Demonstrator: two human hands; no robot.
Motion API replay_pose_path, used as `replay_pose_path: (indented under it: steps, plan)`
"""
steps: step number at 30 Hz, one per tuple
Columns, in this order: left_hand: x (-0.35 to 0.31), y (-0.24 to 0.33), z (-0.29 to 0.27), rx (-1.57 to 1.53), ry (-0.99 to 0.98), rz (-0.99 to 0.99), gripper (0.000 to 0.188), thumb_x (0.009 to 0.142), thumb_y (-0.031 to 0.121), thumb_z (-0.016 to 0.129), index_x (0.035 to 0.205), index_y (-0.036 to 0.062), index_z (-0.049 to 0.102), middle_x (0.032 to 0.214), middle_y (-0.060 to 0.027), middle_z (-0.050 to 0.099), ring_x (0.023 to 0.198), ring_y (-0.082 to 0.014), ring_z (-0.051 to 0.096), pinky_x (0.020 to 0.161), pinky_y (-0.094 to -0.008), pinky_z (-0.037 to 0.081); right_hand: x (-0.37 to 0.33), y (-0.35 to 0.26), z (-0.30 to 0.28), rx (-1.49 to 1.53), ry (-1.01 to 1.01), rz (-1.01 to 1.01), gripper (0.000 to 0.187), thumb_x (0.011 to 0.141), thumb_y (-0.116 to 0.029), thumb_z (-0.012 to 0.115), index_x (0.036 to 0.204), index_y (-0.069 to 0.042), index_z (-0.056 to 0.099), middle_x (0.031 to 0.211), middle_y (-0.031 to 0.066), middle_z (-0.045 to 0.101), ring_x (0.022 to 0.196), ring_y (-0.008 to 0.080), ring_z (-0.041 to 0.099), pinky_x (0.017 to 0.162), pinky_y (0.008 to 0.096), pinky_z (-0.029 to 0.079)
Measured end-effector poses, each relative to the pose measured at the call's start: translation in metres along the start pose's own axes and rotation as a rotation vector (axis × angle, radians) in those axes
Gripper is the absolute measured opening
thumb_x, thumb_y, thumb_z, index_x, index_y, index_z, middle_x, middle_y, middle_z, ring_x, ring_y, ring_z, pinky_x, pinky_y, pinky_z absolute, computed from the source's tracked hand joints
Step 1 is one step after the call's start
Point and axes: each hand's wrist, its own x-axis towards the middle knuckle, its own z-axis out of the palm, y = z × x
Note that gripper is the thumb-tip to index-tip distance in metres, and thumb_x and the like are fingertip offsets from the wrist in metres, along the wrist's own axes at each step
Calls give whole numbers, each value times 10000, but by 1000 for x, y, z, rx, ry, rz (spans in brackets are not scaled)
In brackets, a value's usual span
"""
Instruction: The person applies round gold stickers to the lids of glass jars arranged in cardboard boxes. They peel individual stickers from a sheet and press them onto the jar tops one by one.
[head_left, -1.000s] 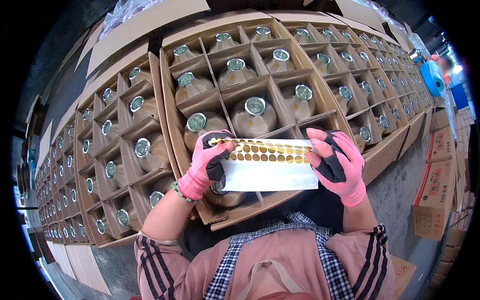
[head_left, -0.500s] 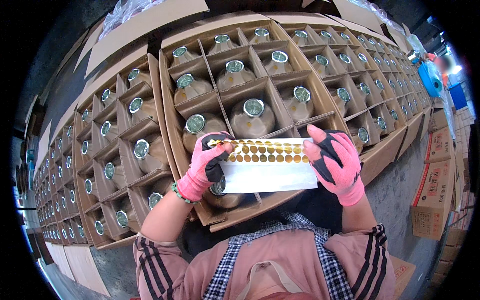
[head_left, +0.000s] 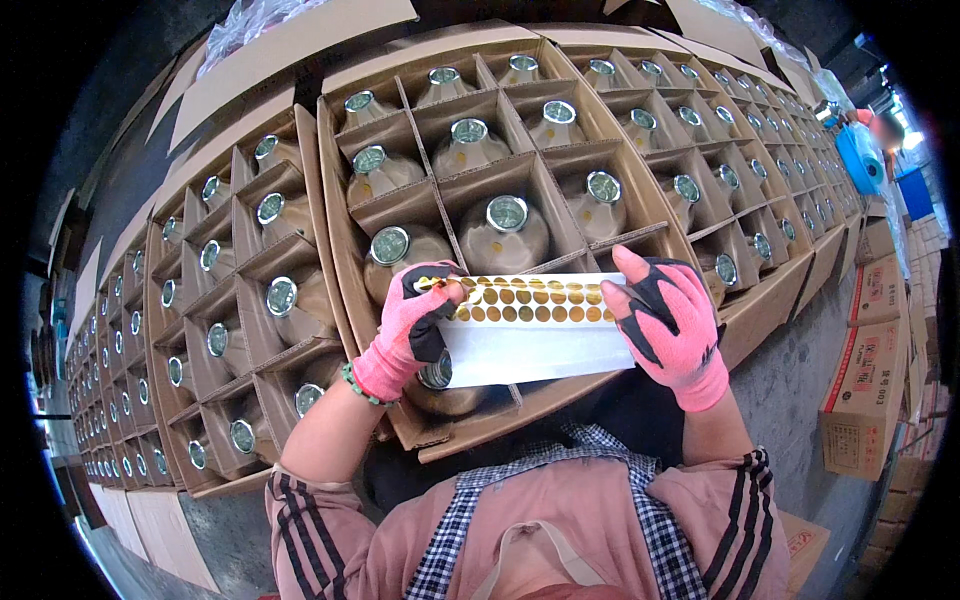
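Both of my hands wear pink gloves with black patches, and some fingertips are bare. Between them a white sticker sheet (head_left: 540, 350) spans an open carton (head_left: 447, 442), with rows of round gold stickers along its upper part. My left hand (head_left: 415, 315) is closed on the sheet's left end, where a bit of gold shows at the fingertips. At the opposite end, my right hand (head_left: 668, 325) pinches the upper right corner between thumb and finger. Beneath lie rounded glass bottles (head_left: 506, 235) with silver-rimmed tops, one per cardboard compartment; the sheet hides part of the nearest row.
More divided cartons of bottles stand to the left (head_left: 280, 297) and right (head_left: 686, 188). Closed printed boxes (head_left: 862, 400) are stacked on the floor at right. Loose cardboard flaps (head_left: 290, 65) lie at the back. A person (head_left: 884, 130) is far right, near a blue object (head_left: 862, 158).
The sheet has shifted very slightly left and up at its right end, along with my right fingertips. My left hand keeps its hold almost unmoved.
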Motion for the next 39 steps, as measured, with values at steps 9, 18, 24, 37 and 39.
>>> replay_pose_path:
  steps: [9, 18, 24, 37, 39]
  plan:
    - [2, 18, 9, -208, 41, -127, 255, 731, 181, 629, 878, -16, 564, 790, -24, 555, 734, -93, 505, 652, -225, 418, 1, -1, 1, 68, 47, 35, 259, 590, -53, 598, 847, -27, 604, 1038, 170, 555, 757, 231, 551, 665, 308, 435]
    - [4, 19, 8, -206, 41, -185, 247, 714, 188, 636, 858, -3, 576, 778, -19, 555, 710, -88, 511, 629, -223, 419, 4, -4, -3, 589, 101, 461, 191, 576, 63, 577, 758, 6, 575, 1084, 168, 528, 923, 265, 537, 811, 319, 399]
    - [10, 29, 2, -261, 175, -217, 265, 689, 187, 655, 878, 19, 576, 743, -8, 557, 676, -82, 515, 619, -221, 417, 11, 8, 0, 1080, 224, 726, 149, 621, 85, 556, 746, 10, 589, 1181, 161, 461, 1098, 210, 425, 910, 302, 300]
    - [45, 1, -78, -288, 981, 126, 176, 754, 140, 621, 874, 18, 580, 767, -18, 582, 658, -101, 533, 610, -234, 429, 125, 146, 127, 947, 77, 679, 383, 666, -87, 668, 1021, -19, 539, 866, 51, 601, 807, 141, 558, 741, 243, 438]
    - [55, 0, -70, -357, 1004, 130, 177, 751, 175, 626, 858, 40, 588, 729, 10, 560, 643, -85, 509, 586, -223, 405, 140, 187, 169, 694, 9, 611, 244, 641, -187, 669, 858, -90, 614, 1027, 103, 541, 951, 228, 490, 830, 318, 392]
